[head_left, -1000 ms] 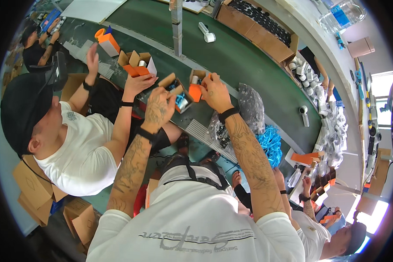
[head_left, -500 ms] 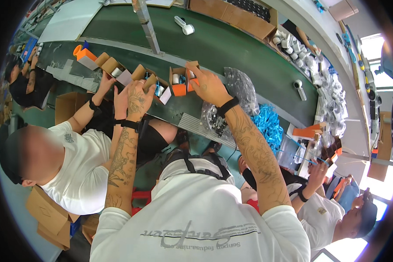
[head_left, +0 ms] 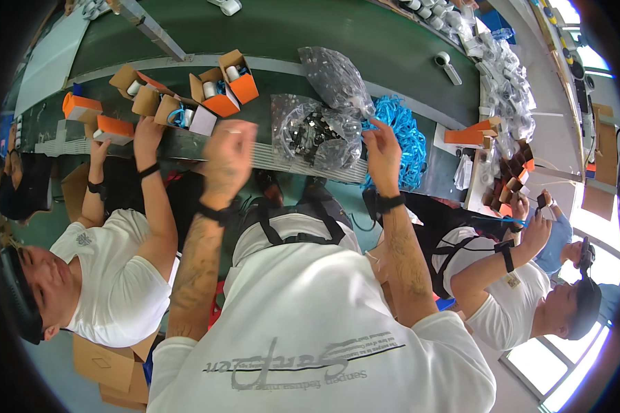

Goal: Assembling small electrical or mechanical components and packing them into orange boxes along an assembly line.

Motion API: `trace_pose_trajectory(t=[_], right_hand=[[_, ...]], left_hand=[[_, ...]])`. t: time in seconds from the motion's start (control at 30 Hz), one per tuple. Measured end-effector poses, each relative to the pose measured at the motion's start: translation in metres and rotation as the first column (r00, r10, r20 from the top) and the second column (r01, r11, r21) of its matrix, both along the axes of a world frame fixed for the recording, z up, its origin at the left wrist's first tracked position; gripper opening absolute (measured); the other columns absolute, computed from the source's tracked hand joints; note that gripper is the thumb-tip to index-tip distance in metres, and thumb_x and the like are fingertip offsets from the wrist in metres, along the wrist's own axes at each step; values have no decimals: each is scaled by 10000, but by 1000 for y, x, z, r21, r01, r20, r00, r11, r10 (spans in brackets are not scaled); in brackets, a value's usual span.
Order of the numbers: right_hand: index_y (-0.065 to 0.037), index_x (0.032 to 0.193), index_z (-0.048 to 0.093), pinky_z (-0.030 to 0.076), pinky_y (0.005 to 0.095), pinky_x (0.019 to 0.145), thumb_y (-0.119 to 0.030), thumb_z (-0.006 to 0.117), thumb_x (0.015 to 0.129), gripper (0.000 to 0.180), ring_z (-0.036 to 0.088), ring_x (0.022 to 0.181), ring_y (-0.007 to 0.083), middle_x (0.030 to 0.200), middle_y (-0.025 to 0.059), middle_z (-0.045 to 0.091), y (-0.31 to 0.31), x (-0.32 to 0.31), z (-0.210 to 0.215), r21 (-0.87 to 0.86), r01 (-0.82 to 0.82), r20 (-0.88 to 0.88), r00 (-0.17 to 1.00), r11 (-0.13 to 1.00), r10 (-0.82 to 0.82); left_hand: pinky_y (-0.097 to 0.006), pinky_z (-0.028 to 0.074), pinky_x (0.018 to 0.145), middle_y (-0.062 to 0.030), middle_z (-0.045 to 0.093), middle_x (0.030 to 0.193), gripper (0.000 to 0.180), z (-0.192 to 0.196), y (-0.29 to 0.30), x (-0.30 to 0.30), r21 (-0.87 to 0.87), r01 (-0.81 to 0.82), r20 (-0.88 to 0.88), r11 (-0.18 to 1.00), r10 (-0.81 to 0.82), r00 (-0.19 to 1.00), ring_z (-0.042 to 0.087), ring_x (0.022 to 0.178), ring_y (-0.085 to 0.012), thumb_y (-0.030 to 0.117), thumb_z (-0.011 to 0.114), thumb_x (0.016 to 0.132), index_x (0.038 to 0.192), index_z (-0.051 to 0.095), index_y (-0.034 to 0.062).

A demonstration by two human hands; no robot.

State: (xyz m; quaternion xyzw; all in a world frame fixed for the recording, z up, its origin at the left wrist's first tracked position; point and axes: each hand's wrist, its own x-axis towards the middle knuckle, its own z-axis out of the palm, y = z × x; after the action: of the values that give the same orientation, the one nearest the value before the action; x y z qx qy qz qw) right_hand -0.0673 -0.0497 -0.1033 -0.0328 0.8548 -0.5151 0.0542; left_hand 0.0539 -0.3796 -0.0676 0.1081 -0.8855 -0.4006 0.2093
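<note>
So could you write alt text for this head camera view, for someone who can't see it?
Seen from above, a person's right hand reaches into a pile of bright blue cords beside clear plastic bags of small dark parts, while the left hand hovers closed near open orange-and-white cardboard boxes on a green conveyor belt. Co-workers sit on both sides.

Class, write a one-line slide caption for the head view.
Right hand reaches the blue cords; left hand hovers near open orange boxes.

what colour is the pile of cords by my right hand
Bright blue cords, clearest in the head view.
</note>
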Motion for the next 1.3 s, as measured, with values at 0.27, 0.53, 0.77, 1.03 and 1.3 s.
trace_pose_trajectory(t=[0.27, 0.53, 0.77, 1.03, 1.3], right_hand=[[-65, 1335, 707, 583, 361, 777, -129, 697, 1069, 274, 745, 827, 200, 935, 114, 787, 139, 56, -28, 148, 40, 87, 995, 988, -53], [-59, 1072, 730, 587, 484, 783, -186, 712, 1015, 141, 770, 860, 378, 906, 184, 784, 242, 24, -96, 315, 134, 32, 988, 939, -152], [-52, 1044, 724, 593, 554, 824, -280, 753, 988, 237, 765, 907, 454, 940, 208, 797, 279, -12, -109, 429, -3, 117, 992, 903, -52], [-69, 1083, 720, 600, 571, 838, -302, 740, 989, 252, 754, 971, 463, 1087, 205, 786, 293, -5, -134, 534, -117, 97, 992, 837, 76], [-59, 974, 795, 604, 509, 779, -197, 704, 1003, 167, 741, 844, 429, 999, 194, 754, 292, -80, -26, 440, 7, -287, 948, 898, 134]], left_hand=[[-485, 492, 1046, -127, 698, 1078, 233, -173, 130, -40, -422, 513, 418, 747, -342, 841, 611, 1182, -348, 144, 709, 923, 1134, 709, 45], [-511, 531, 983, -142, 728, 1052, 161, -153, 161, -67, -478, 395, 327, 784, -259, 909, 686, 1073, -384, 138, 712, 926, 1049, 708, 34], [-362, 589, 774, -106, 725, 938, 203, -91, 190, -47, 132, -123, 242, 984, 88, 966, 756, 855, -209, 87, 758, 975, 1129, 664, -6], [-318, 603, 859, -149, 734, 1128, 199, -78, 250, 25, 621, -160, 283, 767, -28, 959, 763, 932, -201, 54, 655, 1078, 1234, 551, -13], [-308, 593, 871, -185, 777, 1175, 167, -67, 281, 30, 620, -185, 342, 763, -50, 938, 759, 954, -176, 47, 608, 1106, 1250, 540, -5]])
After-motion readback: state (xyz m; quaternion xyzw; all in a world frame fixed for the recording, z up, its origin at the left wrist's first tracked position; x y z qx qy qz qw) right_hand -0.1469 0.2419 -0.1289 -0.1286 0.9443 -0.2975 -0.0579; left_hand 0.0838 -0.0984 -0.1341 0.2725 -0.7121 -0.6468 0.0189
